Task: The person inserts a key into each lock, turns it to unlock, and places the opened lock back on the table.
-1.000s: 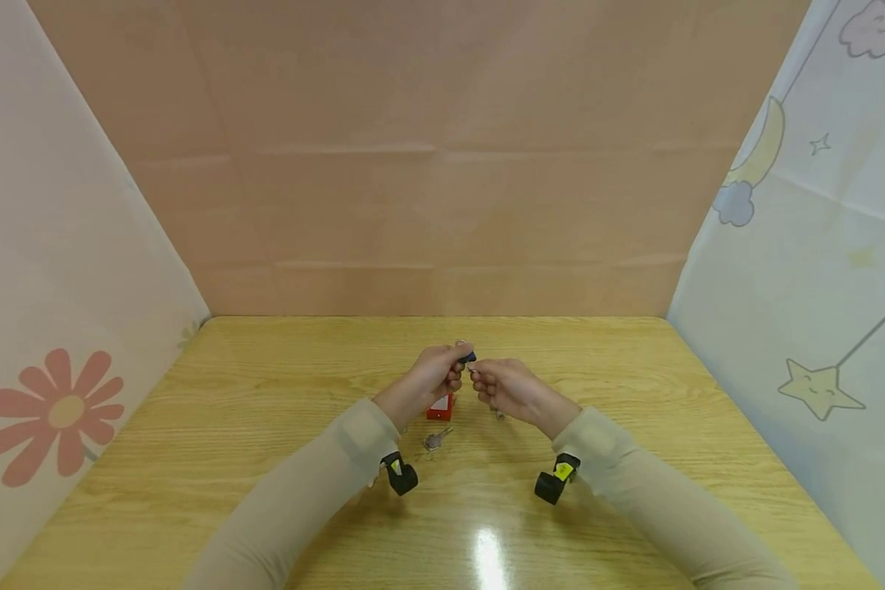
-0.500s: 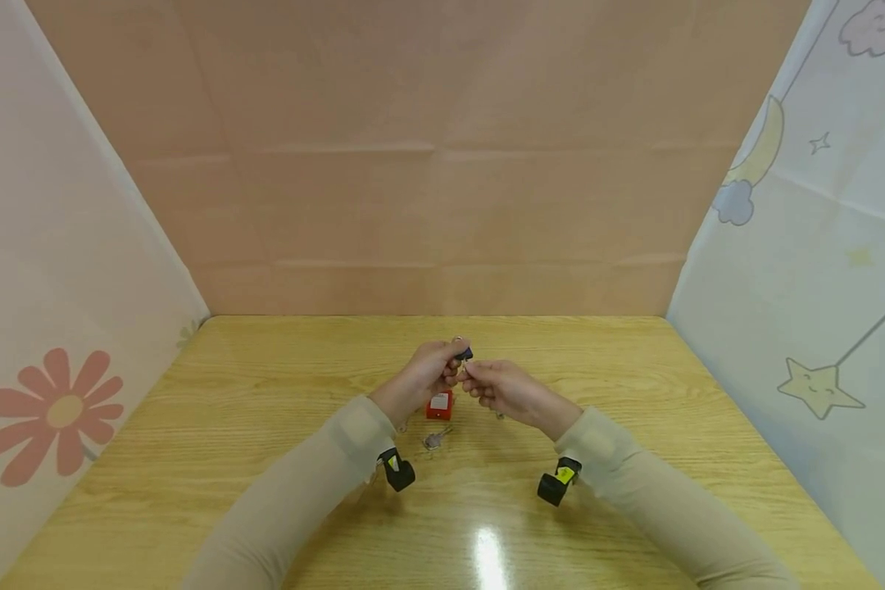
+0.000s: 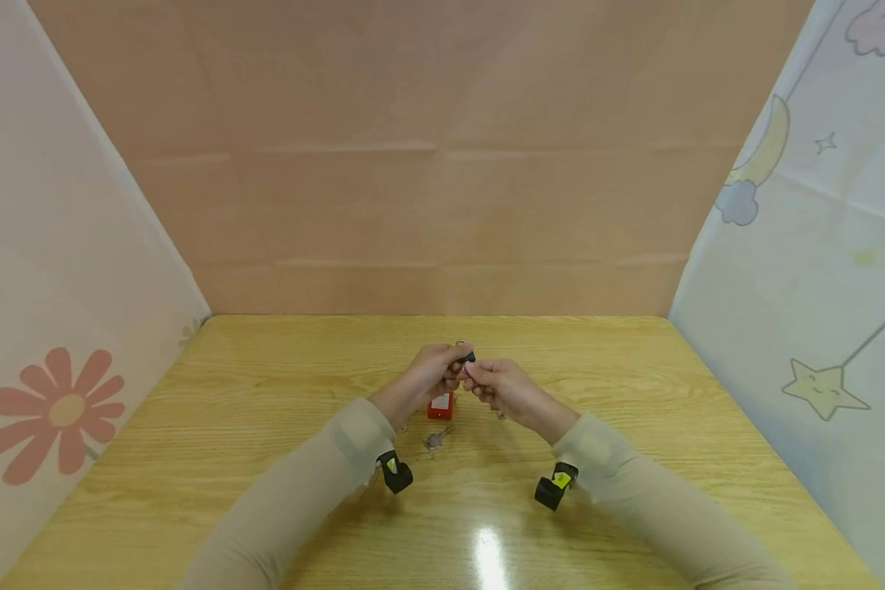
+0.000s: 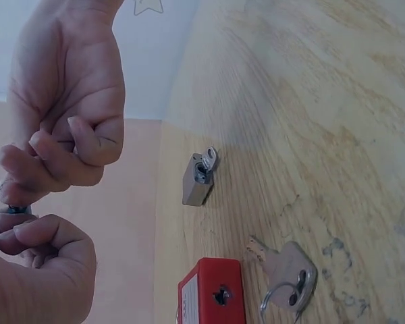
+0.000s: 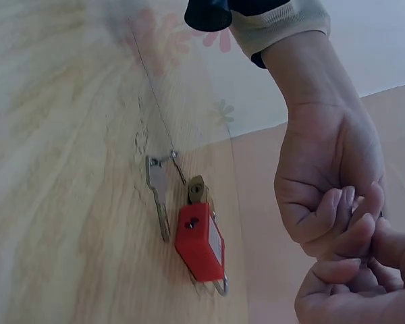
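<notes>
Raised over the middle of the table, my left hand (image 3: pixel 426 375) grips a small dark blue padlock (image 3: pixel 469 357) with its shackle pointing away. My right hand (image 3: pixel 515 392) meets it from the right, thumb and forefinger pinching a small key at the padlock's lower end. Fingers hide most of the key. Below the hands, a red padlock (image 3: pixel 440 406) with a white label lies on the table, its keyhole toward me. Nearer to me is a large key (image 3: pixel 434 441) on a ring. The left wrist view shows a grey padlock (image 4: pixel 198 182) with a key in it.
A brass padlock (image 5: pixel 197 190) lies beyond the red one in the right wrist view. The wooden table (image 3: pixel 265 369) meets an orange-brown back panel (image 3: pixel 442 205), with a flower-printed panel (image 3: pixel 66 246) at left and a star-printed one (image 3: pixel 804 270) at right.
My right hand has moved slightly left, bringing the key from just apart up to the blue padlock's lower end. The left hand has kept its hold, shifting only slightly.
</notes>
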A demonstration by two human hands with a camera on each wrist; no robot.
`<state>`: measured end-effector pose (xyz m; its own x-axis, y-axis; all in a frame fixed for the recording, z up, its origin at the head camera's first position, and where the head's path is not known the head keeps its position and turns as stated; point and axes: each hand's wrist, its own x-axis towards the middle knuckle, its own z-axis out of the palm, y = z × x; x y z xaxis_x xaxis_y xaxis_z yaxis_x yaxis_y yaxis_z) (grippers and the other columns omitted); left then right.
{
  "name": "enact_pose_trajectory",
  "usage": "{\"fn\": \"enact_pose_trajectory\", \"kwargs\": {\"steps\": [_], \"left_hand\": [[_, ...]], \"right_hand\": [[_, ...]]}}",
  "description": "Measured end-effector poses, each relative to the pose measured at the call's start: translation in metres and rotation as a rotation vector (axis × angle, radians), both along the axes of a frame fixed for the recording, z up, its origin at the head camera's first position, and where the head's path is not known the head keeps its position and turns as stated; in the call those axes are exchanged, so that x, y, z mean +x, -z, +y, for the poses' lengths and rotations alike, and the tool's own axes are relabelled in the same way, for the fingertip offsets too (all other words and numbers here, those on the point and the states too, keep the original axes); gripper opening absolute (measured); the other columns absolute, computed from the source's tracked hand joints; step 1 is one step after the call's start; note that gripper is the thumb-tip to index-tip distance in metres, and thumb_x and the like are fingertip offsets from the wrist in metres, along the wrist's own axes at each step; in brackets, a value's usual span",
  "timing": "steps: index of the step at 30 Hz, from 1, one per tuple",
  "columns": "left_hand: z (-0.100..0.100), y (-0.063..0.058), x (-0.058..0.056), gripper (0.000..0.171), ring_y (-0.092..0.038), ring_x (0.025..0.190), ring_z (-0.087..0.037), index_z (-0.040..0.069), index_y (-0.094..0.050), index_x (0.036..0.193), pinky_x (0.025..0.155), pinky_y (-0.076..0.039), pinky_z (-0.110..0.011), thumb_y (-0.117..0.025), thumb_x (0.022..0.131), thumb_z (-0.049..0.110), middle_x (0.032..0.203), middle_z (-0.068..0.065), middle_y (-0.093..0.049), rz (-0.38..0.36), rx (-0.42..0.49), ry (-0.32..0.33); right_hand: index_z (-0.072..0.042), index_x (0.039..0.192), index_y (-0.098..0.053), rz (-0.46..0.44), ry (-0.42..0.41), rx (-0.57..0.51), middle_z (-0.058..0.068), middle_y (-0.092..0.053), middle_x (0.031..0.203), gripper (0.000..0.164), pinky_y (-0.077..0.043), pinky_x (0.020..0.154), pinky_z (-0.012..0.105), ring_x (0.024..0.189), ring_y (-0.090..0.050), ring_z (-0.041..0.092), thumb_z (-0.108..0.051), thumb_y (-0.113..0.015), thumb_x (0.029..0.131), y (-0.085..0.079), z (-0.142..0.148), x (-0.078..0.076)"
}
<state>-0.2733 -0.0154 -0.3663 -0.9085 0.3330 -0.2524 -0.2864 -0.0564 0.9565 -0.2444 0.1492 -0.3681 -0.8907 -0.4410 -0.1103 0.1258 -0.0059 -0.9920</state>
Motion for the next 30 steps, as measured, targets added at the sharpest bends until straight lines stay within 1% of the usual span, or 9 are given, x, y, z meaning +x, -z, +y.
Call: {"fn": "enact_pose_trajectory", "kwargs": {"steps": [4,6,9,11,13,16,18,24,30], "left_hand": [[0.0,0.0,0.0,0.028,-0.034,0.051,-0.007,0.01,-0.053,0.08,0.05,-0.033,-0.02,-0.053,0.101,0.028,0.062,0.005,-0.045,0.002,0.022,-0.013],[0.0,-0.001,0.0,0.026,-0.033,0.052,-0.007,0.009,-0.053,0.083,0.05,-0.032,-0.02,-0.052,0.101,0.029,0.063,0.005,-0.044,0.004,0.043,-0.025],[0.0,-0.001,0.0,0.024,-0.032,0.052,-0.007,0.009,-0.053,0.087,0.051,-0.032,-0.02,-0.052,0.101,0.028,0.063,0.005,-0.043,0.007,0.073,-0.039],[0.0,-0.001,0.0,0.024,-0.032,0.051,-0.007,0.009,-0.052,0.087,0.05,-0.032,-0.02,-0.053,0.101,0.028,0.062,0.005,-0.043,0.004,0.084,-0.047],[0.001,-0.001,-0.001,0.024,-0.031,0.051,-0.007,0.009,-0.051,0.086,0.05,-0.031,-0.02,-0.053,0.101,0.027,0.062,0.005,-0.042,-0.002,0.089,-0.048],[0.002,0.0,-0.001,0.023,-0.031,0.051,-0.007,0.01,-0.051,0.086,0.05,-0.031,-0.02,-0.054,0.101,0.027,0.062,0.005,-0.043,-0.014,0.098,-0.046],[0.002,0.001,-0.001,0.023,-0.032,0.051,-0.007,0.01,-0.051,0.085,0.05,-0.031,-0.02,-0.055,0.1,0.027,0.062,0.005,-0.044,-0.021,0.101,-0.044],[0.004,0.001,-0.001,0.023,-0.033,0.052,-0.007,0.01,-0.054,0.085,0.05,-0.032,-0.02,-0.055,0.1,0.027,0.063,0.004,-0.045,-0.024,0.107,-0.047],[0.005,0.002,0.0,0.026,-0.034,0.052,-0.006,0.009,-0.058,0.082,0.05,-0.032,-0.02,-0.056,0.1,0.028,0.062,0.005,-0.049,-0.027,0.108,-0.04]], "right_hand": [[0.004,0.106,-0.057,0.112,0.013,0.189,0.001,-0.062,0.084,0.033,-0.04,0.059,0.024,0.067,-0.049,0.012,-0.027,-0.046,0.104,-0.003,0.001,-0.001],[0.003,0.108,-0.053,0.203,0.032,0.335,0.005,-0.061,0.087,0.037,-0.041,0.057,0.027,0.067,-0.052,0.016,-0.033,-0.046,0.104,-0.005,0.001,0.002],[-0.005,0.101,-0.049,0.371,0.064,0.572,0.009,-0.057,0.082,0.031,-0.042,0.052,0.029,0.059,-0.051,0.019,-0.036,-0.044,0.104,-0.009,-0.001,0.009],[-0.009,0.095,-0.048,0.56,0.078,0.753,0.007,-0.053,0.075,0.026,-0.04,0.047,0.027,0.053,-0.047,0.017,-0.033,-0.044,0.104,-0.01,-0.002,0.013],[-0.009,0.093,-0.05,0.805,0.101,0.927,0.004,-0.048,0.067,0.021,-0.036,0.043,0.023,0.048,-0.04,0.013,-0.027,-0.047,0.103,-0.008,-0.004,0.016],[-0.007,0.094,-0.054,1.163,0.19,1.144,0.0,-0.045,0.063,0.015,-0.031,0.04,0.018,0.047,-0.037,0.009,-0.021,-0.057,0.099,-0.005,-0.007,0.018],[-0.006,0.096,-0.057,1.332,0.258,1.245,0.0,-0.046,0.063,0.014,-0.031,0.039,0.018,0.047,-0.038,0.009,-0.019,-0.063,0.095,-0.003,-0.009,0.018],[-0.005,0.096,-0.061,1.558,0.351,1.446,0.003,-0.055,0.065,0.019,-0.038,0.042,0.02,0.048,-0.048,0.012,-0.022,-0.069,0.091,-0.002,-0.012,0.019],[-0.004,0.094,-0.063,1.624,0.369,1.5,0.003,-0.058,0.065,0.02,-0.042,0.044,0.022,0.05,-0.053,0.013,-0.02,-0.073,0.087,-0.002,-0.014,0.018]]}}
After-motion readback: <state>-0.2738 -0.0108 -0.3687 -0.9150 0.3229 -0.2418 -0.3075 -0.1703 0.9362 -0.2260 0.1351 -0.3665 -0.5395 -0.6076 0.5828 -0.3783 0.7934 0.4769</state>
